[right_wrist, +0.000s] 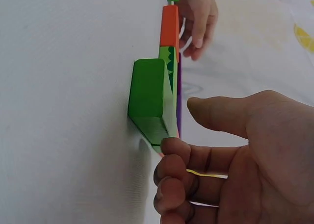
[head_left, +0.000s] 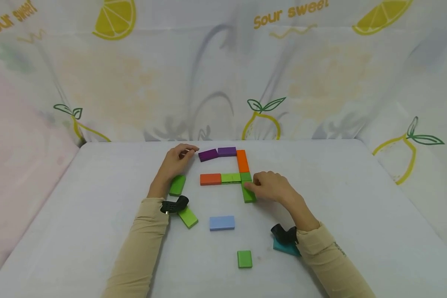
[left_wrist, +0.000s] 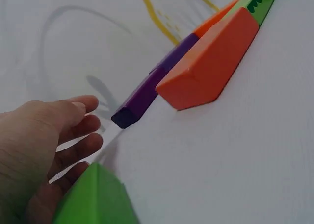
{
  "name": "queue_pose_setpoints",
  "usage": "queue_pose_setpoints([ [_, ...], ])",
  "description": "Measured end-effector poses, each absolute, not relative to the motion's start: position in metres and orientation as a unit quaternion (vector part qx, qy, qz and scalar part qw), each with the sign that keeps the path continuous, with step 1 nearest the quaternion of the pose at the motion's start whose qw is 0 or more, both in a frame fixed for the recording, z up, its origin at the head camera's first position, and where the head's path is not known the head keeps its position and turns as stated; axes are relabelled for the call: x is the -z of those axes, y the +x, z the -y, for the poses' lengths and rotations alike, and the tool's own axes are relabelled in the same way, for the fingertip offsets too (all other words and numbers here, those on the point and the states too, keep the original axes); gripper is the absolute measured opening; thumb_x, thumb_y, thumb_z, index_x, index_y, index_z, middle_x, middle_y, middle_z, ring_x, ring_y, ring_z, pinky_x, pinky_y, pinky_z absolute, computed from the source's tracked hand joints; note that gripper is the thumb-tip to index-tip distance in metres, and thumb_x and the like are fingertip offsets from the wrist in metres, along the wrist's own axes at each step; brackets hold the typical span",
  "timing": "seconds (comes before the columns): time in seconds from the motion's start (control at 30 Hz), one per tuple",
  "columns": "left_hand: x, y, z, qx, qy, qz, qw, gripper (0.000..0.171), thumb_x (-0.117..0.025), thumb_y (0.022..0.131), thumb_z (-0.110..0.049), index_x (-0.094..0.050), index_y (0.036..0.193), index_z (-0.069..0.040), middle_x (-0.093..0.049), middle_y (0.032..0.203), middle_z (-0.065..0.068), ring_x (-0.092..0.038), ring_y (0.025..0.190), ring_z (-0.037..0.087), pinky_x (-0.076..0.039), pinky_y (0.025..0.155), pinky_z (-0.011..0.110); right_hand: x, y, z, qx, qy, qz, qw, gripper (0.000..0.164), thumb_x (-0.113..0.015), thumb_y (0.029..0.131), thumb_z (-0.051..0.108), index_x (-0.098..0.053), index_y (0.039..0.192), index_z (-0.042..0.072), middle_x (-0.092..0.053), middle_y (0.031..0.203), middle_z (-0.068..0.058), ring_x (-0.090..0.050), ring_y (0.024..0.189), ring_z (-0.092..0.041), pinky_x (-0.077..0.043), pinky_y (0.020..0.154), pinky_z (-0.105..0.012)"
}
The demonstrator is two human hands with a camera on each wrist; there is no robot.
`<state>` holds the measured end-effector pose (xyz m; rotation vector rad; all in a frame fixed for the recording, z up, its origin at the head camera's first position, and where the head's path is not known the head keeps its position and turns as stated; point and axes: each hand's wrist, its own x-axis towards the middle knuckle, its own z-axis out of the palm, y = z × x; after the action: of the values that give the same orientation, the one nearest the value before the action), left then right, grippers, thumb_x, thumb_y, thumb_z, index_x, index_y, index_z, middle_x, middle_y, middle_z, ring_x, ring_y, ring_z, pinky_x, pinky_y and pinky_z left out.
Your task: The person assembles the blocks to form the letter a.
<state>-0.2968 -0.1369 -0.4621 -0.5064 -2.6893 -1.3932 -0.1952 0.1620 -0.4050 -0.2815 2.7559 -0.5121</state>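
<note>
On the white table, flat coloured blocks lie in a joined shape. A dark purple block (head_left: 208, 155) and a violet block (head_left: 227, 152) form its far side, an orange block (head_left: 243, 160) the right. A red-orange block (head_left: 210, 179) and a light green block (head_left: 231, 178) make the middle row, ending at a green block (head_left: 249, 195). My left hand (head_left: 174, 163) is just left of the dark purple block, fingers loosely bent and apart from it. Beside the green block is my right hand (head_left: 273, 187), holding nothing; its thumb and fingers are apart (right_wrist: 230, 150).
Near my left wrist lie a green block (head_left: 177, 185) and a lime block (head_left: 188, 217). A light blue block (head_left: 222, 223) and a square green block (head_left: 244, 259) are nearer the front. My right wrist partly covers a teal block (head_left: 286, 247). A lemon-print cloth (head_left: 152, 82) hangs behind.
</note>
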Motion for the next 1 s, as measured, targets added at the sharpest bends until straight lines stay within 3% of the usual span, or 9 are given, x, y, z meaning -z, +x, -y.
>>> queue_pose_setpoints([
  [0.27,0.450,-0.281,0.162,0.391,-0.212,0.895,0.021,0.023,-0.052,0.097,-0.016,-0.066,0.113,-0.008,-0.061,0.113,0.011,-0.058,0.099,0.027,-0.048,0.089,0.043,0.400,-0.194,-0.158,0.192,-0.110,-0.964,0.149,0.031,-0.053,0.093,0.039,-0.057,0.080,0.011,-0.050,0.062,0.000,-0.048,0.059,-0.015,-0.035,0.052,-0.025],
  [0.53,0.436,-0.260,0.175,0.335,-0.250,0.908,-0.039,0.023,-0.055,0.095,-0.013,-0.065,0.115,-0.007,-0.059,0.108,0.011,-0.056,0.096,0.025,-0.047,0.082,0.038,0.396,-0.185,-0.150,0.228,-0.138,-0.953,0.143,0.029,-0.055,0.093,0.037,-0.055,0.079,0.012,-0.047,0.061,0.001,-0.047,0.058,-0.015,-0.033,0.053,-0.025],
  [0.67,0.422,-0.250,0.176,0.286,-0.231,0.927,-0.068,0.021,-0.056,0.094,-0.021,-0.064,0.109,-0.007,-0.051,0.094,0.011,-0.049,0.086,0.022,-0.042,0.073,0.031,0.396,-0.180,-0.145,0.238,-0.150,-0.950,0.136,0.029,-0.055,0.093,0.037,-0.054,0.078,0.012,-0.046,0.061,0.002,-0.045,0.057,-0.013,-0.033,0.053,-0.025],
  [0.8,0.404,-0.239,0.180,0.254,-0.204,0.937,-0.128,0.031,-0.058,0.092,-0.032,-0.057,0.106,-0.004,-0.049,0.086,0.009,-0.047,0.076,0.019,-0.038,0.065,0.028,0.396,-0.175,-0.137,0.241,-0.167,-0.947,0.131,0.026,-0.056,0.093,0.036,-0.054,0.079,0.013,-0.047,0.061,0.003,-0.044,0.057,-0.012,-0.032,0.052,-0.024],
  [1.0,0.392,-0.229,0.181,0.238,-0.207,0.928,-0.196,0.043,-0.059,0.091,-0.038,-0.052,0.113,-0.002,-0.055,0.092,0.009,-0.051,0.079,0.018,-0.040,0.066,0.027,0.395,-0.167,-0.120,0.236,-0.185,-0.945,0.132,0.020,-0.058,0.092,0.034,-0.057,0.085,0.015,-0.050,0.065,0.004,-0.046,0.058,-0.011,-0.036,0.053,-0.024],
])
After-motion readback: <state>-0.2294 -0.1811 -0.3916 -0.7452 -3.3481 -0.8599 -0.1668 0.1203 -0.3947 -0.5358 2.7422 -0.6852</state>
